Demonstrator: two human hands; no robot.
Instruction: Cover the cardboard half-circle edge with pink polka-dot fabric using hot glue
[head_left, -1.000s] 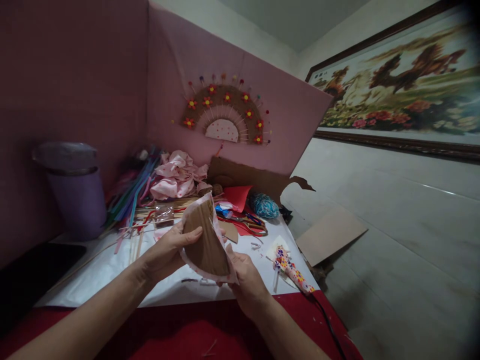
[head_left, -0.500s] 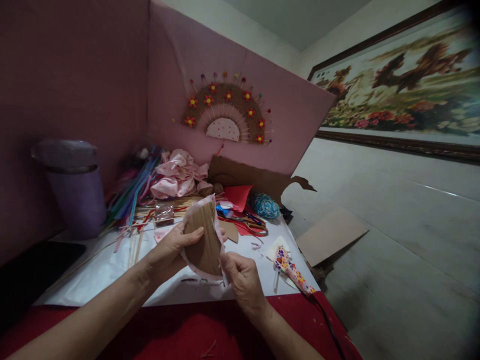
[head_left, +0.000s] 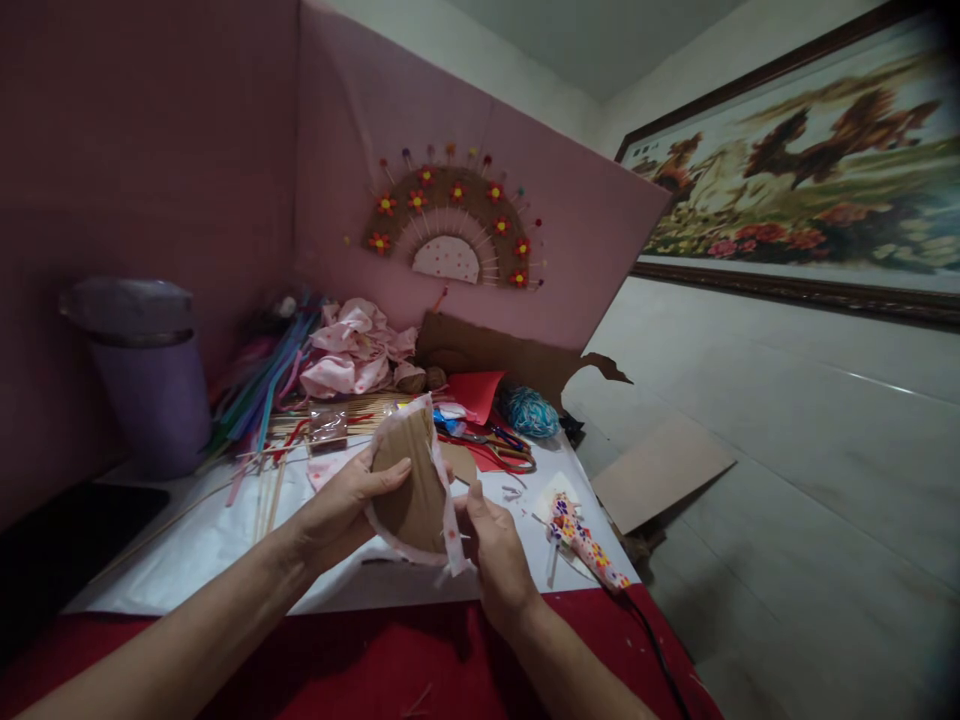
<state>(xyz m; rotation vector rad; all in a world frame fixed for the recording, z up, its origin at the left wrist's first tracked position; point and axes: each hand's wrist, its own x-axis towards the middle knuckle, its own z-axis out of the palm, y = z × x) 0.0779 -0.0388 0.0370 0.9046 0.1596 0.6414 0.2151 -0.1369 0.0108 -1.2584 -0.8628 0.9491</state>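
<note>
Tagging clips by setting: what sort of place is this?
Probably a home craft corner: hands work a fabric-edged cardboard piece near a flower-patterned corded tool, scissors and a yarn ball.

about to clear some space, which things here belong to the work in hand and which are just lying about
In hand:
- brown cardboard piece, held by the left hand
- its pink fabric edging, right hand beside it

Seemingly just lying about:
- blue yarn ball
- crumpled pink fabric
- flower-patterned tool
- red sheet

a framed horse picture hangs on the pale wall
</note>
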